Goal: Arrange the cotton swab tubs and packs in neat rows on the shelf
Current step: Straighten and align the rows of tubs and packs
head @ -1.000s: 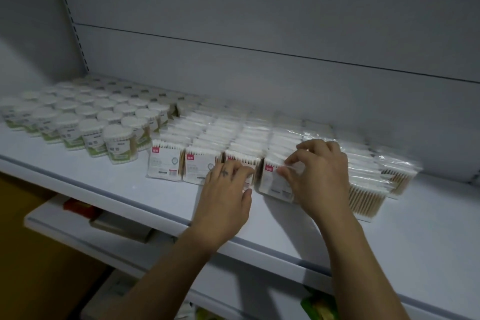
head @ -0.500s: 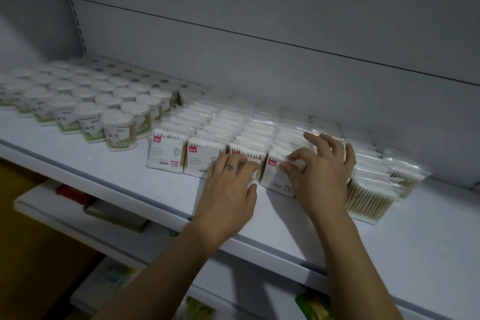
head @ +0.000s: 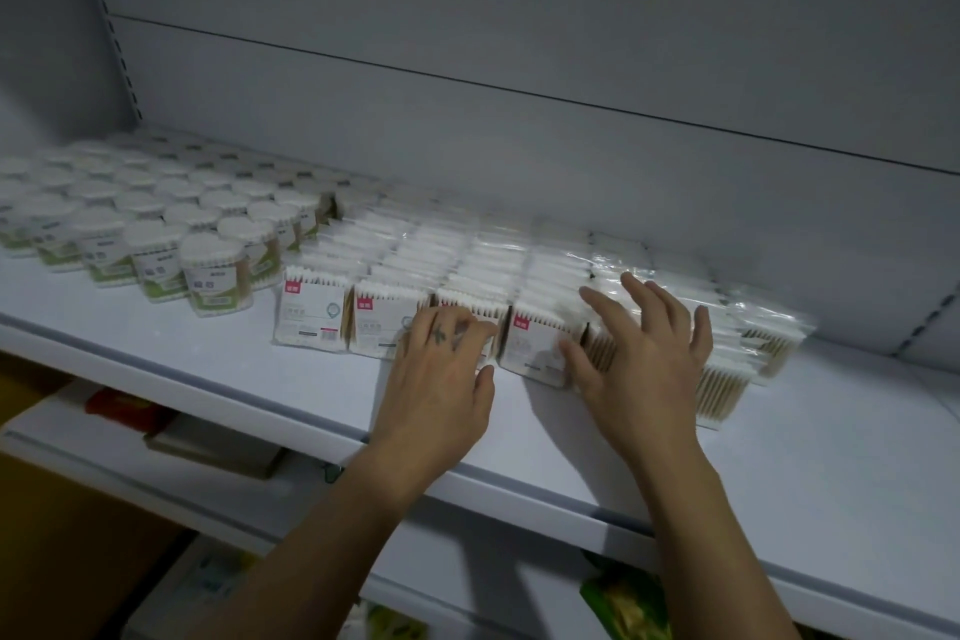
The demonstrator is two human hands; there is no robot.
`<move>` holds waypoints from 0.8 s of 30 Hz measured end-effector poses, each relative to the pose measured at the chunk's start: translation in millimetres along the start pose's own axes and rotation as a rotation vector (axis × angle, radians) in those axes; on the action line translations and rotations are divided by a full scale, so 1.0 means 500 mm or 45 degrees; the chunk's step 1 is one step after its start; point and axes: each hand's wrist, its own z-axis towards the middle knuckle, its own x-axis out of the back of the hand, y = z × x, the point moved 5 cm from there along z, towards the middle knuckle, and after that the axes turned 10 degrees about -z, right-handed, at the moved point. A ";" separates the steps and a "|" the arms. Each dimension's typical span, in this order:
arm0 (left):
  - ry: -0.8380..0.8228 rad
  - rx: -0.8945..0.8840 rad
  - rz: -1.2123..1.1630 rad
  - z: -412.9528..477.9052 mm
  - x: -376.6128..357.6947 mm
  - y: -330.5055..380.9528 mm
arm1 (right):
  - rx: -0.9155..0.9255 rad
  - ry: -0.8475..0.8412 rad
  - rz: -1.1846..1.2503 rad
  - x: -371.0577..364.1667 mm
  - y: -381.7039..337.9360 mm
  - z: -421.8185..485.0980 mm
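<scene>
Round cotton swab tubs (head: 215, 276) with white lids and green labels stand in rows on the left of the white shelf (head: 171, 343). To their right, flat swab packs (head: 314, 312) stand in several rows running to the back wall. My left hand (head: 441, 374) rests against the front pack of the third row, fingers bent over its top. My right hand (head: 639, 359) lies spread over the packs of the fifth row, thumb against the front pack (head: 535, 338) of the fourth row. The rightmost packs (head: 769, 333) lean and sit askew.
The shelf's back panel (head: 519, 161) rises right behind the rows. Bare shelf (head: 857, 457) stretches to the right of the packs. A lower shelf (head: 78, 442) holds a red pack and a flat box; a green packet (head: 623, 603) shows below.
My right hand has opened from a pinch on the front pack and spread its fingers over the packs to the right. My left hand stays on the third row.
</scene>
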 end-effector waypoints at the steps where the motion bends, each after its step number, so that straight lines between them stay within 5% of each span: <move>1: 0.000 -0.012 0.003 0.000 0.000 0.001 | -0.028 0.014 0.003 0.010 0.014 -0.006; 8: 0.030 -0.165 -0.052 0.013 -0.014 0.063 | -0.102 -0.035 -0.089 0.028 0.104 -0.039; 16: -0.169 -0.360 0.012 0.084 -0.063 0.202 | -0.268 0.066 0.015 0.012 0.129 -0.062; 24: -0.303 -0.314 0.117 0.070 -0.100 0.211 | -0.254 -0.052 0.100 -0.002 0.126 -0.071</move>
